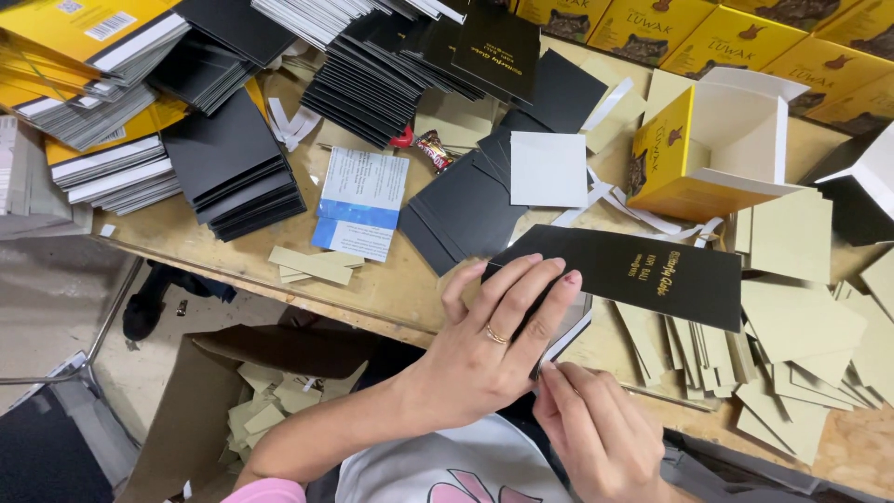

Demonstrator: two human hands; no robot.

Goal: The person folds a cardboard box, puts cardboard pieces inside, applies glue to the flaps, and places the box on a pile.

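Bright, even light falls from overhead, and shadows stay short and soft. The left hand [489, 340] casts only a faint shade on the black folded card [643, 275] beneath it. A mild sheen lies on the card and on the black stacks [233, 172]. The table [391, 284] is sharp at the centre; the yellow boxes [670, 23] bend and soften slightly towards the edges. The floor [56, 298] below looks dimmer.

Pressing flat on the near end of a black folded card [622, 277] with the left hand [489, 349], fingers spread. Pinching the card's near edge with the right hand [596, 430]. Lying to the right, loose tan slips [801, 321]; standing farther off, an open yellow box [712, 149]; resting far left, stacks of black cards [233, 177].
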